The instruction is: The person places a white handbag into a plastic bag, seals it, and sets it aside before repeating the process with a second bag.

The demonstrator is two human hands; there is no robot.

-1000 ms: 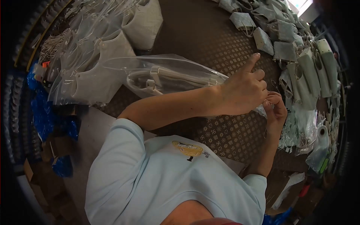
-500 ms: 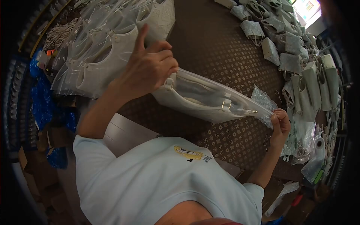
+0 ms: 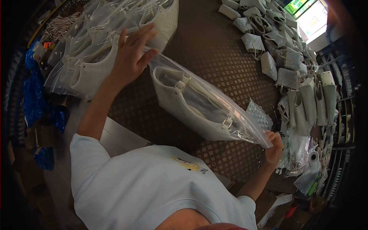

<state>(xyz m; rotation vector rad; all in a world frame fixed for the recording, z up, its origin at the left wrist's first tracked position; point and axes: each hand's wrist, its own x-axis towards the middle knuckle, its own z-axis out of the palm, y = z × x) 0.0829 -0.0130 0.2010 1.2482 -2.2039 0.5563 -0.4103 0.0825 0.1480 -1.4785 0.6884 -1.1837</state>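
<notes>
Your brown table (image 3: 237,76) carries a pale repeating pattern. Plastic-wrapped white bags (image 3: 97,78) crowd its left; small pale bags (image 3: 253,42) line its right, with bubble wrap (image 3: 260,114) nearer you. Whether the sleeved bag (image 3: 191,115) touches it, you cannot tell.

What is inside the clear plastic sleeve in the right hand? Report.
A whitish, open-topped handbag with golden buckles shows through the clear plastic sleeve. The handbag's near wall hides its inner floor and underside.
</notes>
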